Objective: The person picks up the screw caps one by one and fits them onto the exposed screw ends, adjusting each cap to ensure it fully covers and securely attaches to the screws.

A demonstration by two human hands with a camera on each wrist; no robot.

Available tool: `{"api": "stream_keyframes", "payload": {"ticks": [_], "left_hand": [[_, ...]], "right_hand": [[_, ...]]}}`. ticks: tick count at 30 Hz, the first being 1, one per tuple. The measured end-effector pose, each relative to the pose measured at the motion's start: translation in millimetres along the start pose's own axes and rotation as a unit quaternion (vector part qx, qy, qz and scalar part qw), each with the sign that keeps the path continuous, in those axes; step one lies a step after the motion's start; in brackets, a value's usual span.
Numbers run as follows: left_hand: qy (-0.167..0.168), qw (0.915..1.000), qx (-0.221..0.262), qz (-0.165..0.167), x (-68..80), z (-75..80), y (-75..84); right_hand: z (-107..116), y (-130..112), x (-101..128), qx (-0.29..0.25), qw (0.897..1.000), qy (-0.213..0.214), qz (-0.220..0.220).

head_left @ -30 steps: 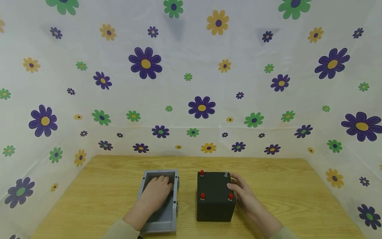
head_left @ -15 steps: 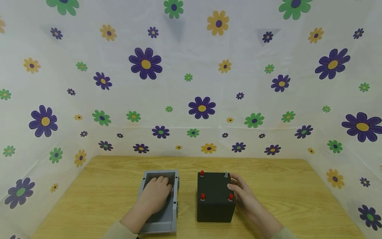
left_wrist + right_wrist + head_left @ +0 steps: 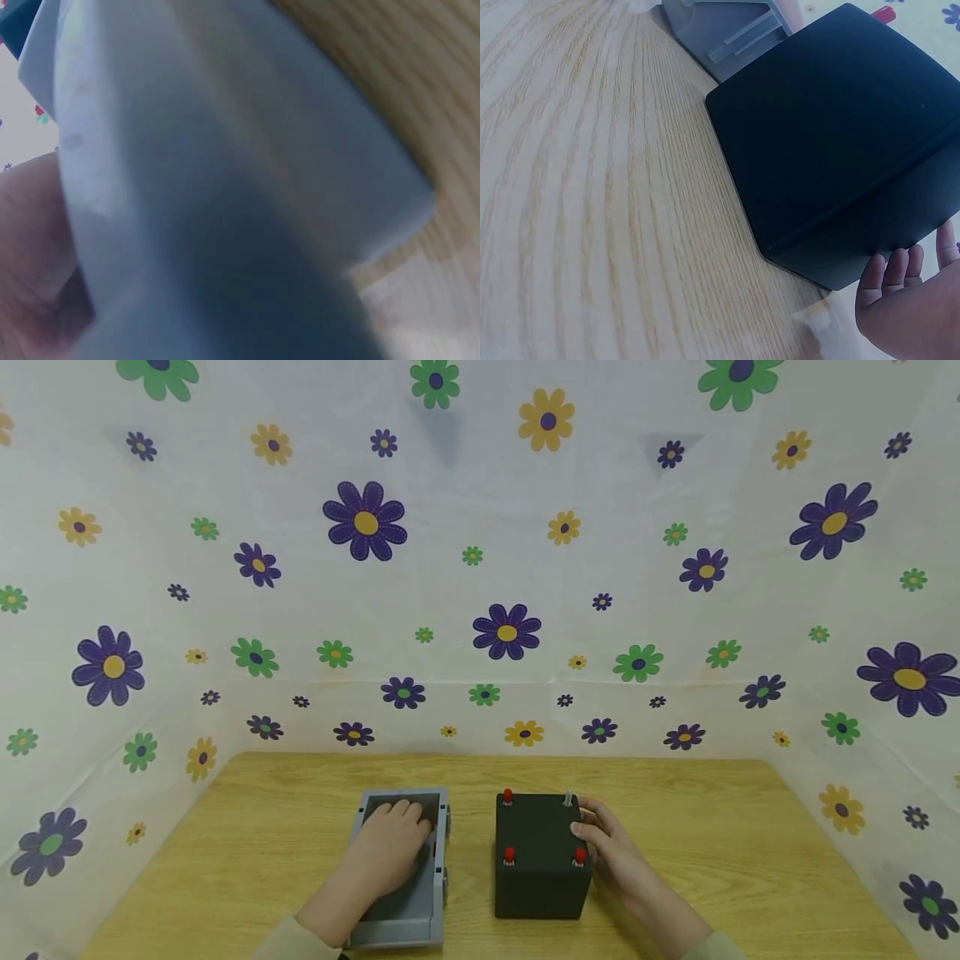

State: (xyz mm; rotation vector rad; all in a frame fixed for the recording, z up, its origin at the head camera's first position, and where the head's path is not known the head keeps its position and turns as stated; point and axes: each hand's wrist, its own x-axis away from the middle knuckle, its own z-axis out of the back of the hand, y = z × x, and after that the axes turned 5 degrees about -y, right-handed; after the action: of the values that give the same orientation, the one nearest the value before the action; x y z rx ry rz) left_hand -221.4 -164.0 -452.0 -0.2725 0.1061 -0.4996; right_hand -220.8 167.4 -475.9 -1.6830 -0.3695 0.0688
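Note:
My left hand [image 3: 393, 845] reaches down into a grey plastic bin [image 3: 397, 932], its fingers bent toward the bin's far right side. The fingertips are hidden inside, and I cannot tell whether they hold anything. A speck of red shows by the bin's right wall. To the right stands a black box [image 3: 537, 831] with toggle switches at its top corners. Three carry red caps [image 3: 509, 855]; the far right switch [image 3: 567, 797] is bare metal. My right hand [image 3: 611, 847] holds that box, thumb over its top edge and fingers against its side [image 3: 832, 135].
Both things stand on a wood-grain table [image 3: 697, 827], with a narrow gap between them. Small clips [image 3: 446, 878] stick out from the bin's right side. A white flower-print sheet [image 3: 435, 593] encloses the back and sides.
My left forearm has shifted slightly to the left and down, while the hand stays in the bin. The right hand and the black box keep their places.

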Motion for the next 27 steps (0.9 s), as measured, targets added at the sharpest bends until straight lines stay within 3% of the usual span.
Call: {"api": "stream_keyframes", "payload": {"ticks": [16,27], "left_hand": [[0.022,0.9997,0.007,-0.013,-1.5,16.6,-2.9],[0.066,0.9972,0.005,-0.036,0.4,24.0,-1.8]], "right_hand": [[-0.4,-0.4,-0.8,-0.001,1.000,0.004,0.001],[2.8,-3.8,1.0,0.000,1.000,-0.023,-0.003]]}}
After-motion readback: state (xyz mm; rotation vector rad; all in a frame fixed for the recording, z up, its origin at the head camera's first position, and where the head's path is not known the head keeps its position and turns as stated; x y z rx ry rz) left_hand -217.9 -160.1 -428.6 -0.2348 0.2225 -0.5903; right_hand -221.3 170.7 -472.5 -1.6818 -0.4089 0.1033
